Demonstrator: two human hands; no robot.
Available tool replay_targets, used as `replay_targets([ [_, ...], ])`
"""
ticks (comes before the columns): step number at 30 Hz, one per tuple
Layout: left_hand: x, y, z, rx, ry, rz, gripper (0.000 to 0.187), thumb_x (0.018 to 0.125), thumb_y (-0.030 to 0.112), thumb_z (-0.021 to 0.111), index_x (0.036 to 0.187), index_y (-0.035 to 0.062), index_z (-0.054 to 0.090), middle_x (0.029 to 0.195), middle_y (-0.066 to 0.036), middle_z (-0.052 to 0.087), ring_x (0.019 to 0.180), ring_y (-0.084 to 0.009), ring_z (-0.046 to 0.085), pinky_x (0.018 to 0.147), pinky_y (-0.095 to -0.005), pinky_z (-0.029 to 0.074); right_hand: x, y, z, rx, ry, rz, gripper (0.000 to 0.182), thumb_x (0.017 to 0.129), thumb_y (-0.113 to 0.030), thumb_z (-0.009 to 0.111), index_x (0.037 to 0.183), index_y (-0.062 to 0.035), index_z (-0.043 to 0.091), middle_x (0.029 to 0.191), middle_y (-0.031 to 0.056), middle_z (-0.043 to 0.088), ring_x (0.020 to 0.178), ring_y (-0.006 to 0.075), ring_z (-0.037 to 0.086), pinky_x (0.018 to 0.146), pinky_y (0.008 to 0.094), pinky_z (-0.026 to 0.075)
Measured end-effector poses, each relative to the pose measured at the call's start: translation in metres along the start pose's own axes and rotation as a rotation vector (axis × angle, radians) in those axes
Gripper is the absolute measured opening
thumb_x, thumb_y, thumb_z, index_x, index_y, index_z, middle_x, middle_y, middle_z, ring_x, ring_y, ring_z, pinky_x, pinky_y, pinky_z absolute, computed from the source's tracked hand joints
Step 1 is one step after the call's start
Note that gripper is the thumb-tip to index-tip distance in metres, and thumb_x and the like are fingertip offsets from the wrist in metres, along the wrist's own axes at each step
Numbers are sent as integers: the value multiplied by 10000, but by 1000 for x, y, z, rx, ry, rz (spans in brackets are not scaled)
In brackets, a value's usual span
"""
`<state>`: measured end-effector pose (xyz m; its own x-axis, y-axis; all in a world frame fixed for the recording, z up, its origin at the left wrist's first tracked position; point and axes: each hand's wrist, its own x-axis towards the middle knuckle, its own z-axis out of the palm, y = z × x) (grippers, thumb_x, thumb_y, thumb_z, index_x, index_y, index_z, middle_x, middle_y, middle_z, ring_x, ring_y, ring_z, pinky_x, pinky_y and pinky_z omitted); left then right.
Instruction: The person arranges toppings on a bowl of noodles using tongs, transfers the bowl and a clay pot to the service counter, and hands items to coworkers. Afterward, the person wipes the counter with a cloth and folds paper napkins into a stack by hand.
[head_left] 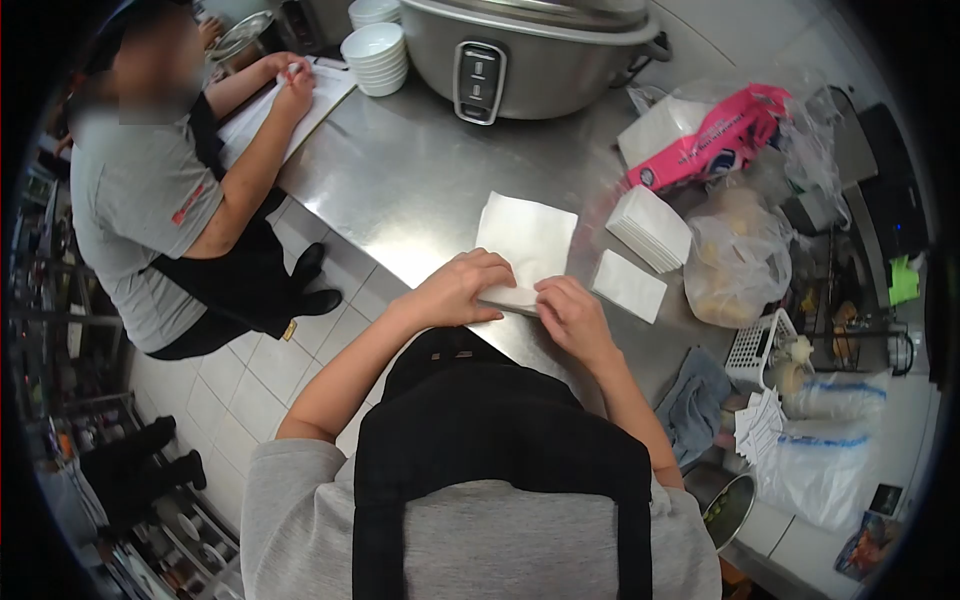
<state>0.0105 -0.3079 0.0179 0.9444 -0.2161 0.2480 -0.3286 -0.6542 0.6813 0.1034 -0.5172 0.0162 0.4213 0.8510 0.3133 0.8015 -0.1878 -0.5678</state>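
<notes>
A white paper napkin (528,232) lies on the steel counter in front of me, its near edge folded over. My left hand (462,287) is closed on the left end of that folded edge, thumb at the front. At its right end, my right hand (572,314) has its fingers curled onto the paper. Just right of my hands is a folded napkin (629,286) lying flat. Behind it rests a stack of folded napkins (650,229).
A large steel cooker (530,60) and stacked white bowls (375,62) stand at the back. Right are a pink package (710,137), a bag of round items (738,262), a white basket (760,350) and a grey cloth (694,402). A co-worker (150,230) writes at left.
</notes>
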Motion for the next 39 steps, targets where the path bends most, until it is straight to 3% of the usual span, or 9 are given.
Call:
replay_targets([
  [6,-7,-16,7,-168,63,-117,147,750,118,664,863,32,627,983,-85,632,967,-267,560,817,-351,472,11,5,-8,67,-97,37,86,772,-47,616,829,-11,563,908,105,617,830,276,592,722,353,477],
  [15,11,-5,-18,-391,153,-208,160,837,163,591,868,9,620,840,-120,676,782,-271,648,733,-347,491,16,-13,-21,17,50,55,303,715,-130,681,988,-21,612,1125,149,587,1115,330,508,927,390,423],
  [18,15,2,-38,-437,-57,-166,219,832,201,607,943,12,623,936,-138,666,874,-268,635,772,-343,484,4,8,-14,162,99,36,339,704,-110,683,1019,0,626,1096,145,617,1086,285,549,955,342,398],
  [20,15,-7,-40,-542,-98,-143,257,822,216,622,983,16,620,970,-153,652,920,-274,618,786,-343,479,3,6,-9,576,149,373,223,765,-98,652,955,16,625,991,96,643,953,178,588,857,292,439],
  [23,9,-26,-27,-458,-102,-81,314,804,238,648,1028,19,620,1003,-180,624,981,-285,587,798,-346,468,1,24,0,577,150,505,131,842,-56,584,963,-11,608,836,37,659,826,103,585,754,254,450],
  [32,10,-32,-4,-429,85,-425,239,842,198,627,875,-39,624,797,-147,628,671,-230,607,621,-344,461,20,26,-7,586,148,464,167,869,-108,589,965,29,583,836,57,634,776,97,576,702,252,463],
  [35,7,-48,10,-687,-38,-627,267,851,159,631,980,-73,605,838,-120,662,737,-116,611,662,-257,475,19,33,4,730,75,612,189,861,-109,599,991,27,590,872,60,643,798,104,584,718,264,470],
  [37,12,-40,20,-748,334,-491,191,829,135,636,945,-16,615,597,-83,602,534,-121,547,520,-281,426,23,37,12,694,124,641,209,851,-109,607,1008,28,589,881,73,652,803,111,591,718,270,472],
  [39,12,-35,12,-671,270,-570,264,832,117,632,1050,-15,562,661,-82,633,597,-104,576,554,-257,440,29,40,16,659,172,667,230,841,-109,615,1024,28,589,890,85,661,807,118,598,719,276,473],
])
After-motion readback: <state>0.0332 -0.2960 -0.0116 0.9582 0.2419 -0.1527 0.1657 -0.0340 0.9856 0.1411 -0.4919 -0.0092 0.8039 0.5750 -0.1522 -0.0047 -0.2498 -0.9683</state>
